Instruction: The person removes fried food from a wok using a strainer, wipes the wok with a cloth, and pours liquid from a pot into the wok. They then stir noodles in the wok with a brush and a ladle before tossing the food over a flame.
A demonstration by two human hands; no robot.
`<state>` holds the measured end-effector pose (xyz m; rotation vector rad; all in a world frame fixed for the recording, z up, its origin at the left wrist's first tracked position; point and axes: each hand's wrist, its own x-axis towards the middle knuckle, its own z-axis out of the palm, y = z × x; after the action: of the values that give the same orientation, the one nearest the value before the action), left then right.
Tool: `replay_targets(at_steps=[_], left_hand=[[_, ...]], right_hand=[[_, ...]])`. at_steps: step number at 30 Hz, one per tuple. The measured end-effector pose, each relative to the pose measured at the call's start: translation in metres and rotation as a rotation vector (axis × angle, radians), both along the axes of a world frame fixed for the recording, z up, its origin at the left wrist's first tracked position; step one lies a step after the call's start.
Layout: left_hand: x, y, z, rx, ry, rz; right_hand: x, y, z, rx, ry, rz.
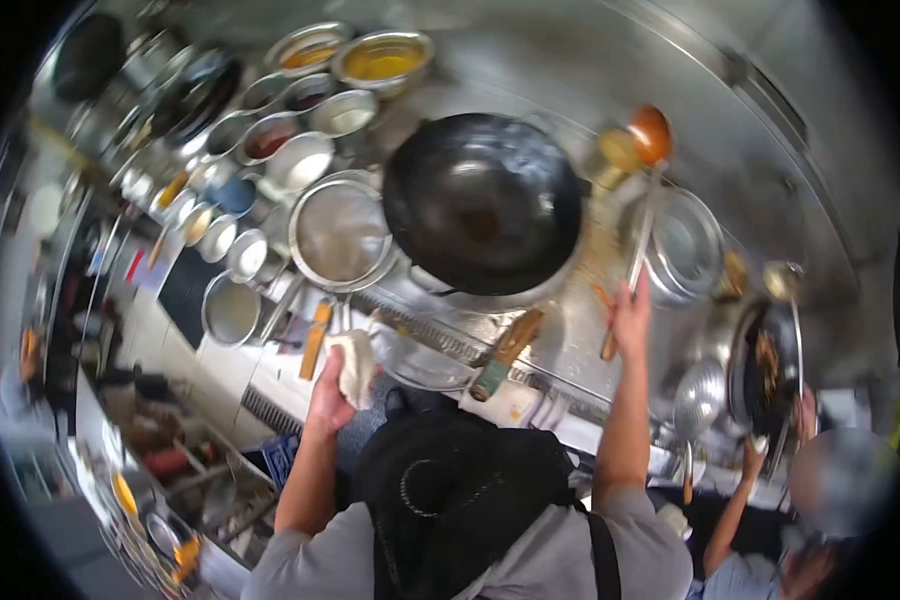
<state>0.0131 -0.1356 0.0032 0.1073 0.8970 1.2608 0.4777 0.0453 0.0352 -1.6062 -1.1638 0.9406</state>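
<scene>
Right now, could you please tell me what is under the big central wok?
Part of a metal ring shows below the near edge of the wok, which hides whatever else is beneath.

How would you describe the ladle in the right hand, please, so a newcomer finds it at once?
Find the big black wok. Just right of it, the right hand holds the ladle, bowl pointing away from the person. That bowl looks bright orange; the other ladle in the co-worker's hand, farther right, looks plain metal.

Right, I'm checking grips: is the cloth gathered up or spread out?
Gathered up: the cloth sits as a compact bundle in the left hand. Too blurred to tell whether it is neatly folded.
</scene>
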Motion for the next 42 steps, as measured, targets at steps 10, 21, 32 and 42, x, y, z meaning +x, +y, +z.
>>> replay_targets(at_steps=[10,21,32,42], left_hand=[[0.043,0.047,-0.008,0.048,0.075,0.19],[0.047,0.166,-0.057,-0.075,0.422,0.083],[0.102,0.164,-0.081,0.029,0.425,-0.003],[0.096,0.152,-0.041,-0.013,-0.029,-0.205]], right_hand=[[0.054,0.2,-0.053,-0.06,-0.831,-0.047],[0.098,0.207,-0.043,-0.157,-0.732,0.198],[0.11,0.038,-0.026,-0.051,-0.788,-0.196],[0.109,0.014,-0.037,-0.05,-0.593,-0.311]])
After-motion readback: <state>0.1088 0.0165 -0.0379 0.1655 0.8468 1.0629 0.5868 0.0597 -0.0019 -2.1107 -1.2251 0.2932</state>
